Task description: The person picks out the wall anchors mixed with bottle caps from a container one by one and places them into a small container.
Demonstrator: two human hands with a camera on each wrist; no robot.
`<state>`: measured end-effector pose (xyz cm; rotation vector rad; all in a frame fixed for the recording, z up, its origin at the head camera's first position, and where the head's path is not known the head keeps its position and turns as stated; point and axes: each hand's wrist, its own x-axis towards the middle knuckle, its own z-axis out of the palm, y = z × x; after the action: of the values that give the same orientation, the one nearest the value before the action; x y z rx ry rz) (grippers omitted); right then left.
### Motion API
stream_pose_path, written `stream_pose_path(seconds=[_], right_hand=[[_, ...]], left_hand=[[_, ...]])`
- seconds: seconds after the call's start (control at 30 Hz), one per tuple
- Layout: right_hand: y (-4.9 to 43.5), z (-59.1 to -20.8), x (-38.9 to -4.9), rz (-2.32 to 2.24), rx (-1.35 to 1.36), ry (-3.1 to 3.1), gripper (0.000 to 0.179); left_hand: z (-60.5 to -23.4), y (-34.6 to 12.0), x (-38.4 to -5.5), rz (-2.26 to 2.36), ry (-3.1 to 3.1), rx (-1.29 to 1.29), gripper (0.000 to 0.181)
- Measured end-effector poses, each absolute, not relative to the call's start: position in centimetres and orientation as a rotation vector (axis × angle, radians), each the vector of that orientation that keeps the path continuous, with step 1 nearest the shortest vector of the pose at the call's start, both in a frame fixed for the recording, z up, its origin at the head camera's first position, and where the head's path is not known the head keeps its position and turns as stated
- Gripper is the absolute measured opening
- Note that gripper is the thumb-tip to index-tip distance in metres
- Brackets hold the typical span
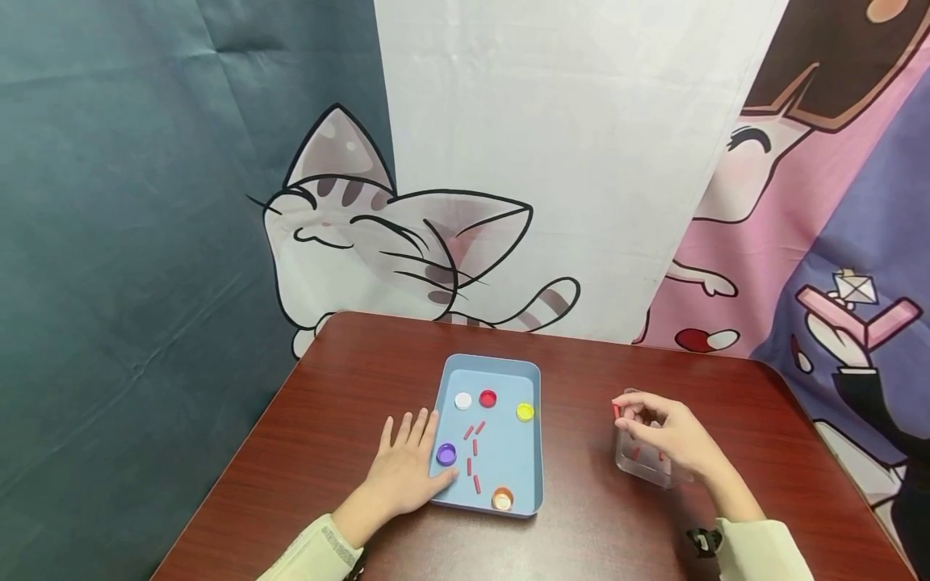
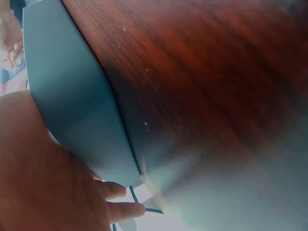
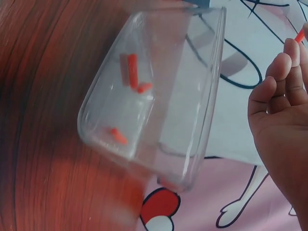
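The right hand pinched a red stick between its thumb and fingertips, the gap closed to the stick's thickness, at the far left part of the clear box as seen from the head. Thin and straight, the stick was probably light, stiff and apt to roll; a pinch near its middle would have suited it. Loose sticks lay in the box, whose walls hindered a reach from the side. The left hand, fingers straight and spread, gripped nothing and lay against the tray, thumb over its left rim. Five further sticks lay there among white, red, yellow, purple and orange caps, which, with the raised rim, crowded the approach.
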<state>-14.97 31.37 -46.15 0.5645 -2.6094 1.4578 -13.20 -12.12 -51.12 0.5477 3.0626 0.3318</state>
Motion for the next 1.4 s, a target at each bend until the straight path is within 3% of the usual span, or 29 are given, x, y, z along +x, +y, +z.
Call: stream_pose_path(seconds=[1.4], right_hand=[[37.4, -47.6, -16.0, 1.310, 0.399, -2.656, 0.027]], left_hand=[[-51.3, -12.2, -13.3, 0.326, 3.067, 0.549, 0.095]])
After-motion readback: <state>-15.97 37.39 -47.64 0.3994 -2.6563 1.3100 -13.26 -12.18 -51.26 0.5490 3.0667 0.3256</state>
